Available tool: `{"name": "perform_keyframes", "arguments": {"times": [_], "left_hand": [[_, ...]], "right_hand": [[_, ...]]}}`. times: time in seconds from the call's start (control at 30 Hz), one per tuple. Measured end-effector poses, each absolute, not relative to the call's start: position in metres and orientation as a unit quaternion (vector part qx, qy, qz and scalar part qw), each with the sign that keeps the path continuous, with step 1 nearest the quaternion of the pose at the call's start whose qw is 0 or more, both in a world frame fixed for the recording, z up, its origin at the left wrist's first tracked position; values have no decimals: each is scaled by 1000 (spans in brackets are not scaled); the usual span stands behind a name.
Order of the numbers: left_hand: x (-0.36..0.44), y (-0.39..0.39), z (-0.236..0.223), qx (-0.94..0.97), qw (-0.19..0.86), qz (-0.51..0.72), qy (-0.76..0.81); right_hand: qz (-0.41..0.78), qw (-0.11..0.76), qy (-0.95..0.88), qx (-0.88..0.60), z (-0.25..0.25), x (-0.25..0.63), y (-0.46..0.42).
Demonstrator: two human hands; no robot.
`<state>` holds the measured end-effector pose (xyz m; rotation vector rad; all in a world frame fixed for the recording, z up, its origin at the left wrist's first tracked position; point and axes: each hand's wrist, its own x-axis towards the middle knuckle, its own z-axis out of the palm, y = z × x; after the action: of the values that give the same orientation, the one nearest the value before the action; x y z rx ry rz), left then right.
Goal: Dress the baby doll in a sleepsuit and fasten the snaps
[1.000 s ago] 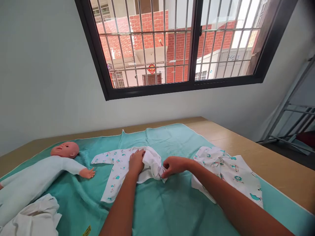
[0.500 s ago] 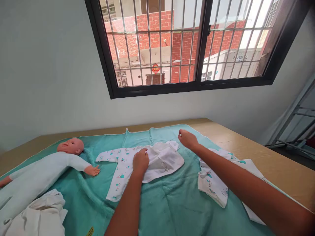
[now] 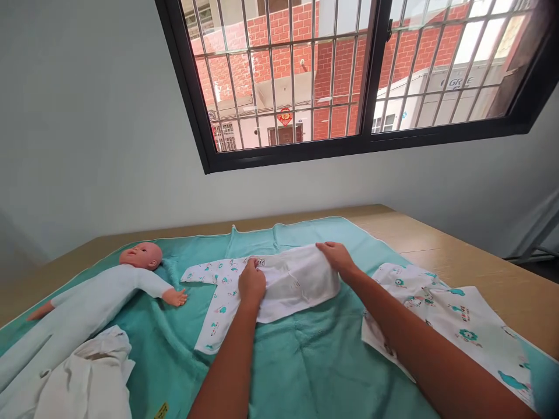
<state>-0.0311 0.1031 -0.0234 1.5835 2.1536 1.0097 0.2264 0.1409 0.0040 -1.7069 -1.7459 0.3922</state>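
Note:
A white baby shirt (image 3: pixel 301 276) with teal and red prints lies on a green towel (image 3: pixel 301 361), one long sleeve stretched to the left and its plain white side spread to the right. My left hand (image 3: pixel 252 285) is closed on the shirt near its neckline. At the upper right corner, my right hand (image 3: pixel 337 259) pinches the white fabric edge and holds it taut. Beside my right forearm lies a second printed baby garment (image 3: pixel 458 320), partly covered by the arm.
A baby doll (image 3: pixel 105 297) in a white suit lies on the left of the towel. Crumpled white cloth (image 3: pixel 87 378) sits in front of it. The wooden tabletop (image 3: pixel 419 238) shows around the towel. Behind stands a wall with a barred window (image 3: pixel 288 157).
My right hand let go of the bunched fabric, moved up and took hold of the far right edge. The crumpled white part is now spread flat. My left hand stays on the shirt.

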Motion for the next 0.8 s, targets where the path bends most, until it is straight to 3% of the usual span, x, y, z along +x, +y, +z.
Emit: {"name": "perform_keyframes", "arguments": {"times": [0.23, 0.47, 0.67, 0.8], "left_hand": [[-28, 103, -23, 570, 139, 358, 726], [-16, 87, -13, 604, 95, 331, 719], [-43, 57, -14, 658, 3, 180, 731], [-68, 39, -13, 618, -14, 115, 777]], "right_hand": [[140, 329, -644, -676, -15, 239, 143], [203, 271, -748, -571, -22, 224, 142], [206, 398, -672, -590, -25, 245, 156], [162, 381, -641, -646, -24, 247, 157]]}}
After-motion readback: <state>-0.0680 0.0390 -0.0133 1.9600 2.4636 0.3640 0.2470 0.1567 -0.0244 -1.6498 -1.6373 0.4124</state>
